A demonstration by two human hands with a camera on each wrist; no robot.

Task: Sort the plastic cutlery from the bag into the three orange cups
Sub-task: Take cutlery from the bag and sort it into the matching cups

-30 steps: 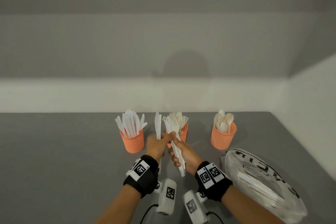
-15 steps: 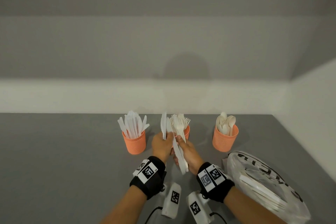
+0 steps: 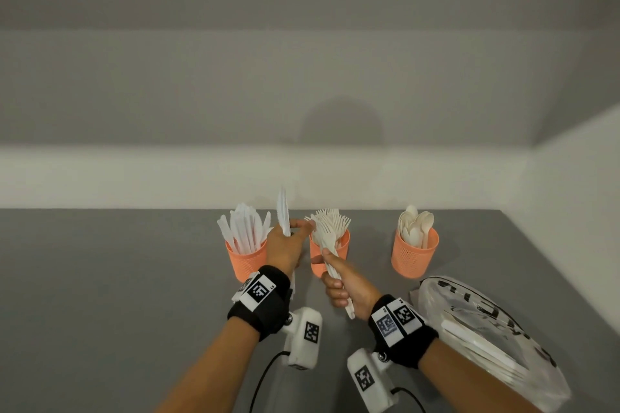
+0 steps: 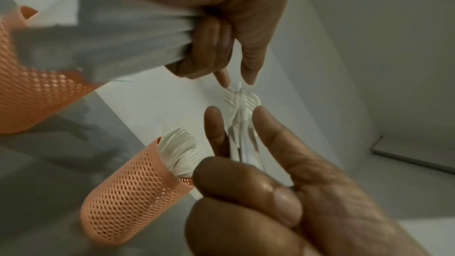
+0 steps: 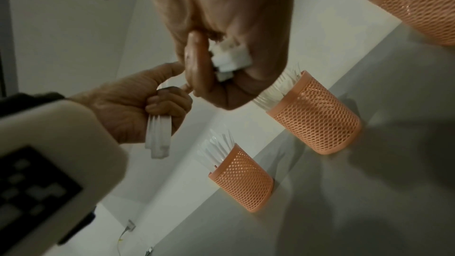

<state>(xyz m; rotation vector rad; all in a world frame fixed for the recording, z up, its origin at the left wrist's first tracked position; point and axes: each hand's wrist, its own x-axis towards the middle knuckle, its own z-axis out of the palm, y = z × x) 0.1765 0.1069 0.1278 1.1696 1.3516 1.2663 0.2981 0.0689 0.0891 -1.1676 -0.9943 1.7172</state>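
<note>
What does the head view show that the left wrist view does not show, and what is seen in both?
Only the head view shows the third orange mesh cup with white plastic spoons and the clear plastic bag on the grey table.

Only the left wrist view shows the left hand's fingers curled round flat white plastic knives.

Both show the middle orange mesh cup of forks and the right hand gripping white plastic forks.

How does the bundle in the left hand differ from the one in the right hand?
The left hand grips knives standing upright beside the knife cup; the right hand grips forks tilted, tines in front of the fork cup. The knives show flat blades, the forks splayed tines. Both bundles are white plastic, held by the handles above the table.
</note>
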